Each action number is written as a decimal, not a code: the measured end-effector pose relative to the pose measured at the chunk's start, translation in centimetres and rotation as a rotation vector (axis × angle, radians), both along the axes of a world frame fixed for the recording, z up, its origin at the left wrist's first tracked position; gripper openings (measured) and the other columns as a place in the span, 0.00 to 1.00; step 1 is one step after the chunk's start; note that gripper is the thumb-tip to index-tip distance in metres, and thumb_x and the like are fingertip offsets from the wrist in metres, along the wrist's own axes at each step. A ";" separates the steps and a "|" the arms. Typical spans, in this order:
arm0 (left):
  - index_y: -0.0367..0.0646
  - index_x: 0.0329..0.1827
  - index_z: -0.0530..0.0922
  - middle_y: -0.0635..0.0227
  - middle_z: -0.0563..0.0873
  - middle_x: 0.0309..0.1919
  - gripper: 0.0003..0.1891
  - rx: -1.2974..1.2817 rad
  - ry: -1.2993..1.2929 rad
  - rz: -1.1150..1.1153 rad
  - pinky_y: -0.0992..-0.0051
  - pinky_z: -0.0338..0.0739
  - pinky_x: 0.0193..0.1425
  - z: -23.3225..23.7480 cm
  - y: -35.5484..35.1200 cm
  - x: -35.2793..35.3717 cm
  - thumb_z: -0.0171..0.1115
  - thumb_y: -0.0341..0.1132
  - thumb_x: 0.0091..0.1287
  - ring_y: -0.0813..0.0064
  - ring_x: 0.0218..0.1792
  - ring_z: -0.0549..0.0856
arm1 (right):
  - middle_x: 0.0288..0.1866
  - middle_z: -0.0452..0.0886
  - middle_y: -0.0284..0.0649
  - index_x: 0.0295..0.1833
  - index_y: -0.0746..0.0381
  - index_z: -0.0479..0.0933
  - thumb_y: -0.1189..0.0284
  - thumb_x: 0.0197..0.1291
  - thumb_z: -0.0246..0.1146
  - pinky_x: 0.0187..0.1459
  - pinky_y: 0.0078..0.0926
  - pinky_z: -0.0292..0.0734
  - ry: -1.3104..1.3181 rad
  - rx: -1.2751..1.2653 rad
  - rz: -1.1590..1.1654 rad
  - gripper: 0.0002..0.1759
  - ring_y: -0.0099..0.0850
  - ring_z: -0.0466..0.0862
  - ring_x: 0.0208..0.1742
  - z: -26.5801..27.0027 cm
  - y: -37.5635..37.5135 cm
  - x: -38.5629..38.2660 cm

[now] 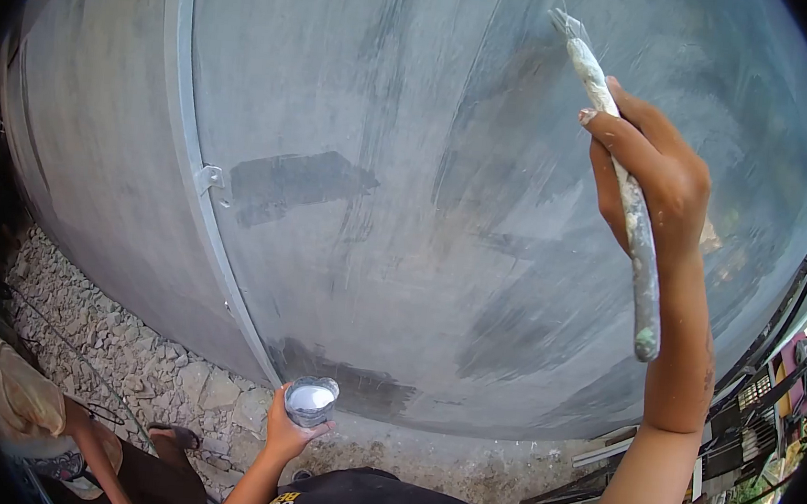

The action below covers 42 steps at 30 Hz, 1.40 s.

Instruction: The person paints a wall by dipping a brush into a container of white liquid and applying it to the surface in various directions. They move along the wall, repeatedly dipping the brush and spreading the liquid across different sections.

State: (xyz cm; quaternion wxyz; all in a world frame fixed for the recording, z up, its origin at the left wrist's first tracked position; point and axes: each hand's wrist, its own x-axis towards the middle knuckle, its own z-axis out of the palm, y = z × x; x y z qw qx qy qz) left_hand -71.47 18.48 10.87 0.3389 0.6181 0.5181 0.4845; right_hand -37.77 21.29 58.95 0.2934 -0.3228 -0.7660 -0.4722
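High on the right, my right hand grips a paintbrush by its paint-caked handle. The brush's thin, splayed bristles point up and left, close to the grey wall. Low in the view, my left hand is wrapped around a small cup with white paint inside. The cup is held upright near the wall's foot. Dark patches and streaks mark the wall's grey surface, one dark patch lying left of the middle.
A metal strip with a small bracket runs down the wall's left part. Rubble covers the ground at lower left, where another person is partly visible. Metal frames lean at the right.
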 end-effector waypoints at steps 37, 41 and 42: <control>0.38 0.68 0.67 0.59 0.82 0.57 0.53 -0.042 -0.151 -0.113 0.66 0.79 0.64 1.9 8.6 1.2 0.92 0.31 0.37 0.65 0.57 0.83 | 0.50 0.88 0.54 0.39 0.58 0.87 0.78 0.48 0.74 0.42 0.32 0.90 0.165 0.046 -0.150 0.10 0.46 0.92 0.50 -9.9 -4.2 4.3; 0.37 0.70 0.65 0.58 0.81 0.58 0.53 -0.054 -0.264 -0.256 0.64 0.78 0.66 -0.6 9.8 2.4 0.88 0.25 0.36 0.63 0.58 0.82 | 0.47 0.89 0.52 0.38 0.57 0.88 0.82 0.45 0.77 0.42 0.32 0.90 0.307 0.111 -0.018 0.13 0.45 0.92 0.46 -10.9 -6.0 7.3; 0.37 0.70 0.65 0.57 0.81 0.59 0.53 -0.085 -0.298 -0.302 0.64 0.77 0.67 -1.4 10.4 3.0 0.87 0.24 0.36 0.63 0.59 0.82 | 0.47 0.89 0.50 0.38 0.57 0.88 0.81 0.45 0.77 0.42 0.31 0.90 0.384 0.048 0.033 0.13 0.44 0.93 0.46 -12.3 -6.1 7.9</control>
